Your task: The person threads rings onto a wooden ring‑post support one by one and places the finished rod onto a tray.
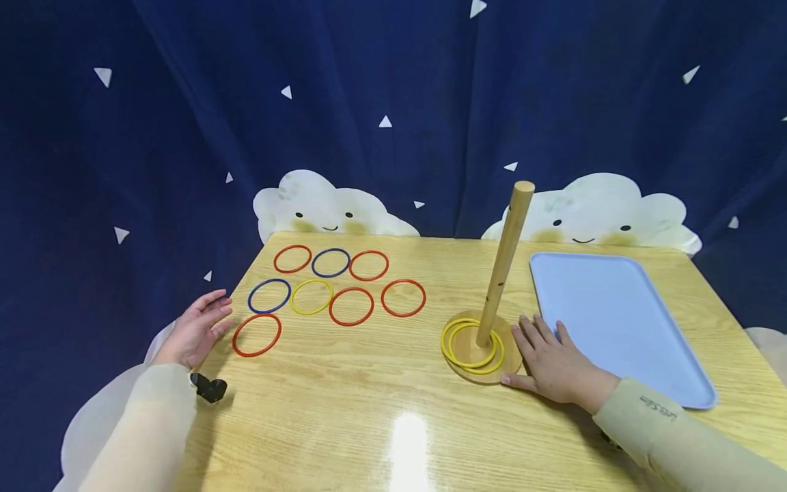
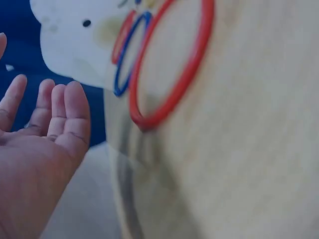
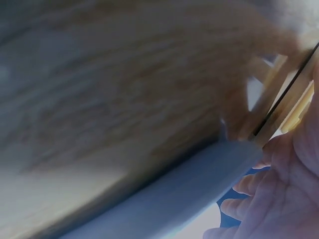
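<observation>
My left hand hovers by the table's left edge, palm turned up, fingers loosely extended and holding nothing. Closest to it lies a red ring, with a blue ring just behind. In the left wrist view the same palm faces upward beside a red ring. My right hand lies with fingers spread against the right side of a round wooden base. From that base rises a wooden post. Two yellow rings lie on the base around the post.
More red rings, another blue ring and a yellow ring lie flat on the table's left half. A light blue tray lies right of the post. White cloud cutouts stand along the back edge, before a dark blue curtain.
</observation>
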A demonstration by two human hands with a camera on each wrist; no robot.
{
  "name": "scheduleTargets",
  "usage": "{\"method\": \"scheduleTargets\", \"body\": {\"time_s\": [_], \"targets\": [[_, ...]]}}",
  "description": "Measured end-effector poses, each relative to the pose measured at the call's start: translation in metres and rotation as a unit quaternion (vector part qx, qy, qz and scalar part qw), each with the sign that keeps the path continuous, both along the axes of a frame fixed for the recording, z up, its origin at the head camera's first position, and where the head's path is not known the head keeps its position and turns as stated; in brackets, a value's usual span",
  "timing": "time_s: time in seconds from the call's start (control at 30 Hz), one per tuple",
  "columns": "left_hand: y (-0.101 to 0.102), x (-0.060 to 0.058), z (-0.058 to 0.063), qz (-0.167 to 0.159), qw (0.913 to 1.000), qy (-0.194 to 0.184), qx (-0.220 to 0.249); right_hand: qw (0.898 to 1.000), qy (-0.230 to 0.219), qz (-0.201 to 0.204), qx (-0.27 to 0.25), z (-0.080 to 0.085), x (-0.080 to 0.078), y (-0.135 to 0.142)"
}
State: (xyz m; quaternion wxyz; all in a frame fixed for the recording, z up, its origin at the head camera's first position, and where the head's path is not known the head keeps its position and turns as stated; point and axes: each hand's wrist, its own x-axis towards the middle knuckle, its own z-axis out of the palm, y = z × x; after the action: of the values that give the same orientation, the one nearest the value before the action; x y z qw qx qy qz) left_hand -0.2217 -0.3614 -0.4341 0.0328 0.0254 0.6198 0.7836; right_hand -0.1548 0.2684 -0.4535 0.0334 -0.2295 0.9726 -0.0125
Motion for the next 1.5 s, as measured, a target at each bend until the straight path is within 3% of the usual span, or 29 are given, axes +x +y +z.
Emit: {"method": "scheduleTargets", "body": {"time_s": [0.2,0.37,0.47,0.63,0.8,0.9,0.97,1.0,1.1,1.2,1.27,1.33,1.5], "targets": [[-0.011,0.003,-0.013,0.035,0.9939,-0.094,-0.045,1.000,-0.010,-0.002,0.001,0.000,0.000,0.000],[-0.010,0.001,-0.023,0.049,0.9892,-0.129,-0.049,1.000,-0.013,-0.002,-0.002,0.000,0.001,0.001],[-0.008,0.001,-0.025,0.063,0.9872,-0.131,-0.066,1.000,-0.010,-0.001,-0.005,-0.001,0.001,0.001],[-0.002,-0.001,-0.028,0.076,0.9784,-0.116,-0.153,1.000,-0.010,0.000,-0.007,-0.001,0.000,0.001],[-0.004,-0.004,-0.030,0.058,0.9713,-0.099,-0.208,1.000,-0.018,-0.006,-0.007,0.000,0.000,0.001],[-0.009,-0.003,-0.031,0.043,0.9602,-0.093,-0.260,1.000,-0.020,-0.002,-0.008,-0.001,-0.001,0.001],[-0.010,-0.004,-0.031,0.037,0.9438,-0.087,-0.317,1.000,-0.022,-0.002,-0.010,-0.001,-0.001,0.001],[-0.010,-0.004,-0.031,0.037,0.9315,-0.080,-0.353,1.000,-0.021,-0.001,-0.010,-0.001,-0.001,0.001],[-0.009,-0.008,-0.027,0.033,0.8858,-0.055,-0.460,1.000,-0.024,-0.004,-0.008,0.000,-0.001,0.001],[-0.007,-0.013,-0.021,0.030,0.8442,-0.032,-0.534,1.000,-0.024,-0.004,-0.007,0.000,-0.001,0.000],[-0.005,-0.015,-0.018,0.027,0.8303,-0.034,-0.556,1.000,-0.023,-0.004,-0.007,0.000,-0.002,0.000],[-0.002,-0.017,-0.015,0.026,0.8238,-0.041,-0.565,1.000,-0.021,-0.003,-0.008,0.000,-0.002,0.000],[0.006,-0.016,-0.012,0.015,0.7860,-0.027,-0.618,1.000,-0.026,-0.004,-0.005,0.000,-0.002,0.000]]}}
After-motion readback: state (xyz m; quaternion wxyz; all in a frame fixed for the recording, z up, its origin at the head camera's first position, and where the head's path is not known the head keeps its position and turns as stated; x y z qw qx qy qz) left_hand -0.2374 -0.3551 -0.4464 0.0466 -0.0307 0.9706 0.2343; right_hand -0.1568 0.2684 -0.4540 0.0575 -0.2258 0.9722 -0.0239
